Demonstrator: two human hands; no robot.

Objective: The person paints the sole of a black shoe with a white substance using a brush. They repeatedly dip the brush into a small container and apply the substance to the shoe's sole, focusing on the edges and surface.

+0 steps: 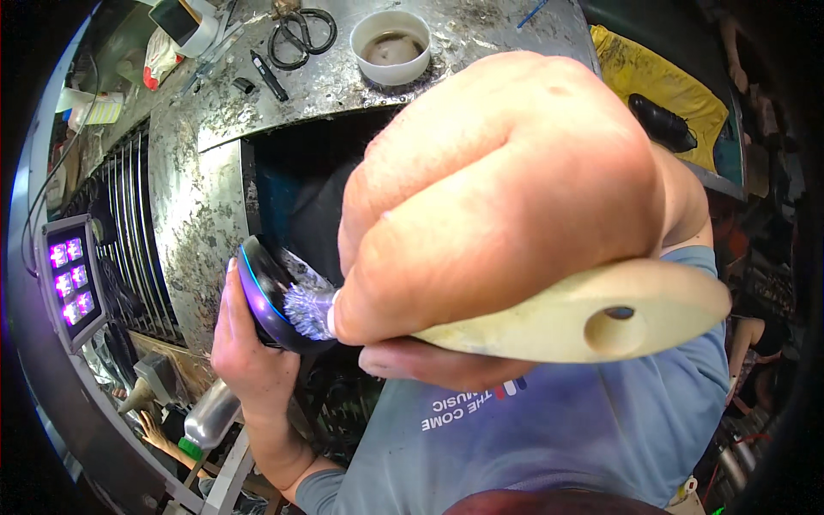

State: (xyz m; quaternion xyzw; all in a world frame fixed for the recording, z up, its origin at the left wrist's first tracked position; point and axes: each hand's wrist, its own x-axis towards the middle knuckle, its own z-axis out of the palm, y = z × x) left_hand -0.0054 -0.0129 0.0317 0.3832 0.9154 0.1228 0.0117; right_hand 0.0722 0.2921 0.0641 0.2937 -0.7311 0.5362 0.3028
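Observation:
My left hand (pixel 249 348) is closed round the edge of a dark, glossy, rounded piece (pixel 266 300) with a thin blue line along its rim. What kind of piece it is cannot be made out. Large in the middle, my right hand (pixel 515 189) grips a brush by its pale wooden handle (pixel 558 322), which has a round hole near its end. The brush's greyish bristles (pixel 307 311) touch the inner side of the dark piece. My right hand hides part of the brush and what lies behind it.
On the stained metal bench (pixel 343 94) stand a white bowl (pixel 390 73) of murky liquid, black-handled scissors (pixel 302 39) and a black marker (pixel 269 75). A purple-lit lamp panel (pixel 70 279) is at left, above a silver bottle (pixel 210 416). Yellow cloth (pixel 661 86) lies at right. Another person's hand (pixel 159 436) shows lower left.

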